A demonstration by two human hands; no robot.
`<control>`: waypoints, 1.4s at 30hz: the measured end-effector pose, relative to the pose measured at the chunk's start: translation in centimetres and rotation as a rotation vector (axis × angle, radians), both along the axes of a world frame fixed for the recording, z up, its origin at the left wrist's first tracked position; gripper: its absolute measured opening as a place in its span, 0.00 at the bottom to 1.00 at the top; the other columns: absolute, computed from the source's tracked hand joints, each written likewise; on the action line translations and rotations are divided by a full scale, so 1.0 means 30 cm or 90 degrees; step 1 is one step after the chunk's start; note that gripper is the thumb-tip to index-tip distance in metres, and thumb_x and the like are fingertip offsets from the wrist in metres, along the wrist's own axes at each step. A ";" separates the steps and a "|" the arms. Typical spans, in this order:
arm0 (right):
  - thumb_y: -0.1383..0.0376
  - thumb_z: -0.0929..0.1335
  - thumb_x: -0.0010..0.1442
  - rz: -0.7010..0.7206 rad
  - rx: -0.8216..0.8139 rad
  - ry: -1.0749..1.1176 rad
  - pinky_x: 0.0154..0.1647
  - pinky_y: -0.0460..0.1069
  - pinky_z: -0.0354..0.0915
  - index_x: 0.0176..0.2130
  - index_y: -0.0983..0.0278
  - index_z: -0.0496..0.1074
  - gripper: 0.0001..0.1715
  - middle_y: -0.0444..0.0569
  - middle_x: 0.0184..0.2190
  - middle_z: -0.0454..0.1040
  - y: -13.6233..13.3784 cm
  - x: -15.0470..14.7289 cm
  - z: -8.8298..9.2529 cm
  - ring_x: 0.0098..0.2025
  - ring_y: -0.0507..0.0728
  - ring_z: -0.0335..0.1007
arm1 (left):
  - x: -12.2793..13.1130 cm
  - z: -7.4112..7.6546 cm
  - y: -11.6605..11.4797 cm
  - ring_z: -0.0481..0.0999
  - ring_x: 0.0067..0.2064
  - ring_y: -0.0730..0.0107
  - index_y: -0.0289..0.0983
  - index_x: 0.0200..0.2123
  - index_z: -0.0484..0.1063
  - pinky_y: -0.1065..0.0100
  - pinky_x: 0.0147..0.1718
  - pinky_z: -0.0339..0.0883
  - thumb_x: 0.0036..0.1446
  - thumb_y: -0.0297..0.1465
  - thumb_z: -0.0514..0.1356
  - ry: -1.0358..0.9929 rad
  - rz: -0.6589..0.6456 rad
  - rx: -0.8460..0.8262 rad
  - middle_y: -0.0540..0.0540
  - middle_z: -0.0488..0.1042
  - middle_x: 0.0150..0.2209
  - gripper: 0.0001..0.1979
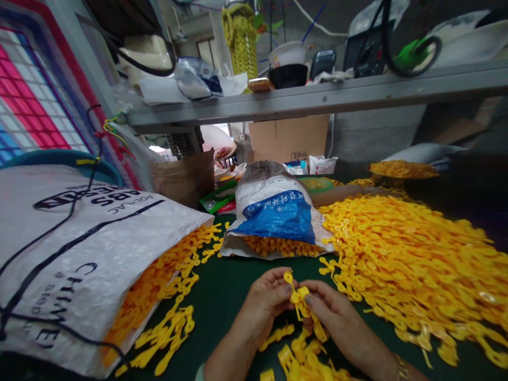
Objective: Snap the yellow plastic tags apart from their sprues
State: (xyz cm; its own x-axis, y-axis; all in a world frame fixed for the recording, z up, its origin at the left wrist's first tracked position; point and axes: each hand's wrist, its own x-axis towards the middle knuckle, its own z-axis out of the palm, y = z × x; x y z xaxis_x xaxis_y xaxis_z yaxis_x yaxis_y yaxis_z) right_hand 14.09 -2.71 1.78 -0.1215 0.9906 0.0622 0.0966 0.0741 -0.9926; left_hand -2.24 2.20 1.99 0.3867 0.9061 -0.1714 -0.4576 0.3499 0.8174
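Observation:
My left hand (264, 297) and my right hand (327, 304) meet low in the middle of the head view. Between their fingertips are small yellow plastic parts (297, 296), one with a round ringed end standing up. My left thumb and fingers pinch one part; my right hand closes round others, some sticking out below its fingers. Under both hands lies a small heap of yellow plastic parts (307, 360) on the dark green tabletop (216, 288). How the held pieces fit together is too small to make out.
A white sack (99, 227) spills yellow parts at left. A blue-and-white bag (278, 211) lies open ahead, with small yellow-orange pieces at its mouth. A large yellow pile (420, 248) covers the right. Overhead runs a grey metal shelf (317, 98) with bowls and bags.

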 end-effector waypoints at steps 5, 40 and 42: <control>0.59 0.64 0.63 -0.074 0.048 -0.055 0.46 0.50 0.69 0.48 0.61 0.69 0.15 0.48 0.41 0.77 0.010 0.019 0.004 0.44 0.57 0.73 | -0.009 0.005 -0.009 0.76 0.28 0.73 0.33 0.35 0.72 0.75 0.28 0.65 0.39 0.30 0.72 0.023 0.006 -0.007 0.46 0.78 0.27 0.18; 0.68 0.61 0.65 -0.088 0.388 -0.385 0.44 0.53 0.67 0.50 0.59 0.64 0.13 0.49 0.41 0.72 0.005 0.038 -0.041 0.43 0.58 0.70 | 0.044 -0.014 -0.081 0.70 0.48 0.59 0.41 0.49 0.75 0.62 0.50 0.61 0.55 0.31 0.61 0.172 -0.045 0.175 0.44 0.76 0.44 0.17; 0.69 0.61 0.65 -0.085 0.417 -0.404 0.43 0.54 0.67 0.50 0.60 0.63 0.13 0.51 0.41 0.72 0.006 0.041 -0.046 0.42 0.58 0.70 | 0.046 -0.012 -0.082 0.70 0.48 0.59 0.41 0.49 0.75 0.62 0.50 0.60 0.55 0.30 0.60 0.187 -0.043 0.185 0.44 0.76 0.44 0.17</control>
